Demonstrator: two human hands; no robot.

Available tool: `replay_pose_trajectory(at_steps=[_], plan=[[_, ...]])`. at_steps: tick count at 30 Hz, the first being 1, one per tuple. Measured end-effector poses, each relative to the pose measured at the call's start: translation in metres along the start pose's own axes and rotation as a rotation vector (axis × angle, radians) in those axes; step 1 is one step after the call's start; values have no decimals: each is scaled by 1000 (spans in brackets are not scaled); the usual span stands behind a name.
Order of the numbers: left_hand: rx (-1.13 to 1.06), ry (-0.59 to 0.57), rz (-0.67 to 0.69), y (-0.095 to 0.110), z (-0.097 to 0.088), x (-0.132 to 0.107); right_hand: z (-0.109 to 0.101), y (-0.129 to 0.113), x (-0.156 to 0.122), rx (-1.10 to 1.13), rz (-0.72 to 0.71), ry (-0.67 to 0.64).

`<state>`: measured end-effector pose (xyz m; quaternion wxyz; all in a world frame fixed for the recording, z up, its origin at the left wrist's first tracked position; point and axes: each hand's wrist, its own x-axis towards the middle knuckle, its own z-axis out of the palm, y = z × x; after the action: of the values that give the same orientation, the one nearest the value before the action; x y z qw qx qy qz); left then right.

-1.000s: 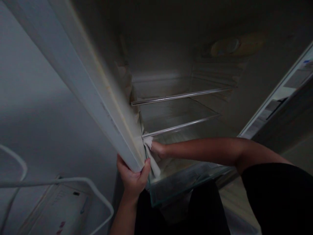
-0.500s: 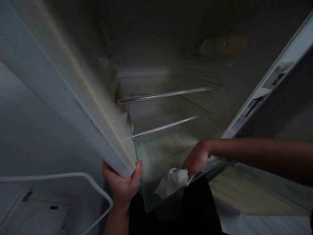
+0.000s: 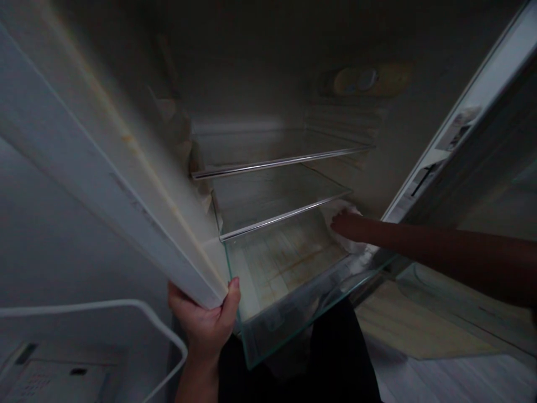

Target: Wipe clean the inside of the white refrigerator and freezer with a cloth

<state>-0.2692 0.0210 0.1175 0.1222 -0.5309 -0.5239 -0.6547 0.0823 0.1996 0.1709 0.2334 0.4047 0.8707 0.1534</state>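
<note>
My left hand [image 3: 205,322] is wrapped around the white left edge [image 3: 197,268] of the open fridge, thumb on the inner side. Beside it, a glass shelf [image 3: 268,344] with a greenish rim juts out over my lap. My right hand [image 3: 348,224] reaches across to the far right of that shelf, its fingers curled on a white cloth [image 3: 335,208] that lies spread under and around them. Whether the cloth is fabric or paper is hard to tell in the dim light. Brownish streaks [image 3: 293,263] show beneath the glass.
Two more glass shelves with shiny front trims [image 3: 285,162] sit higher inside the fridge. A yellowed lamp housing with a knob [image 3: 369,79] is on the right wall. At right stands the open door [image 3: 444,140]. A white cable [image 3: 138,303] loops at lower left.
My right hand has moved with the cloth from the shelf's front edge back and to the right, where the cloth is more spread out. The left hand keeps its grip.
</note>
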Motion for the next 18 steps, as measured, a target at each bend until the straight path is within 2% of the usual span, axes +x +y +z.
replay_pose_trajectory(at_steps=[3, 6, 9, 12, 15, 18], plan=[[-5, -10, -28, 3, 0, 2, 9, 11, 14, -58, 39, -60], [-2, -11, -50, 3, 0, 2, 15, 24, 30, 62, 40, -37], [29, 5, -42, 0, 0, 0, 12, 35, 50, 197, 125, -2], [28, -8, -31, -5, -1, -2, 5, 40, 71, 232, 226, -40], [35, -10, -14, -9, -1, -3, 2, 43, 83, 286, 259, -33], [46, -9, -15, -12, -1, -3, 5, 45, 83, 385, 224, -20]])
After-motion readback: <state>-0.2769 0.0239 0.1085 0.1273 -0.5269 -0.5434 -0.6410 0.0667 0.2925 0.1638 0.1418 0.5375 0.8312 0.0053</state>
